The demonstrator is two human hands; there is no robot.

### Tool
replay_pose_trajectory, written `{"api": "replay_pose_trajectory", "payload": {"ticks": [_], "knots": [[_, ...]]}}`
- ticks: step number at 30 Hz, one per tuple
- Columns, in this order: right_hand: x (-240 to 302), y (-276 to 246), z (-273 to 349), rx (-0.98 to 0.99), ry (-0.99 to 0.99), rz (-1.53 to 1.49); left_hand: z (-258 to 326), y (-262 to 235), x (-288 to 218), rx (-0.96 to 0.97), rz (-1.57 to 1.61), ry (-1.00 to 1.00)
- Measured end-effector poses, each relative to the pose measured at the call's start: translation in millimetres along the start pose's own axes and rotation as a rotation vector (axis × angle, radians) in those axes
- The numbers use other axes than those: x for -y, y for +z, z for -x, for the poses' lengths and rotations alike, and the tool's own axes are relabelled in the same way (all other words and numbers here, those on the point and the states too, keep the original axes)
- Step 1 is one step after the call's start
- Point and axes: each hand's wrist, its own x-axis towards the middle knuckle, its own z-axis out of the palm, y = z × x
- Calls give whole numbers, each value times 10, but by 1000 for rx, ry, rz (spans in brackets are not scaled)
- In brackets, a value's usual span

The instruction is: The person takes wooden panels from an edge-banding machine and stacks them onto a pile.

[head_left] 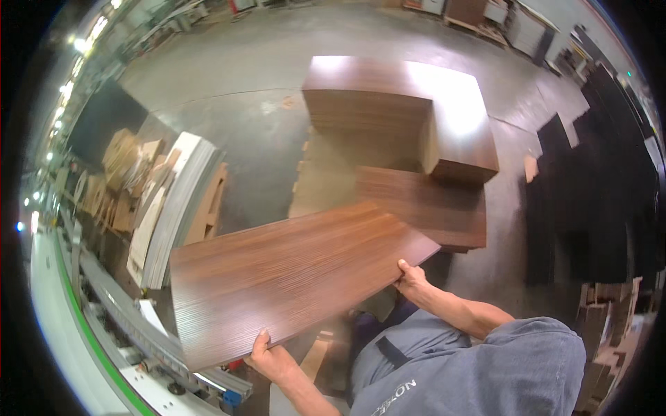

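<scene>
Both hands — left hand (267,357), right hand (411,279) — gripping brown wood-grain panel (291,274)

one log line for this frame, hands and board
left hand: grips board near edge | right hand: grips board corner | wood-grain board: held flat above floor | stacked boards: ahead, apart

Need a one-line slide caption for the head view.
Both hands, left and right, hold a brown wood-grain panel by its near edge above stacked panels on a workshop floor.
</scene>
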Motion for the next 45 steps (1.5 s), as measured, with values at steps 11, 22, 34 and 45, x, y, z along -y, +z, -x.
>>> {"api": "replay_pose_trajectory", "payload": {"ticks": [11, 22, 34, 45], "knots": [[1717, -1581, -1131, -398, -317, -324, 342, 2409, 2410, 232, 203, -738], [2103, -2377, -2882, -420, -505, -254, 263, 3406, 4946, 344, 123, -1001], [2140, -3191, -3770, -504, 209, 471, -470, 3224, 6178, 804, -962, -1092], [3568, -3820, -4608, -1008, -614, 1503, -1516, 3873, 6722, 861, -906, -387]]}}
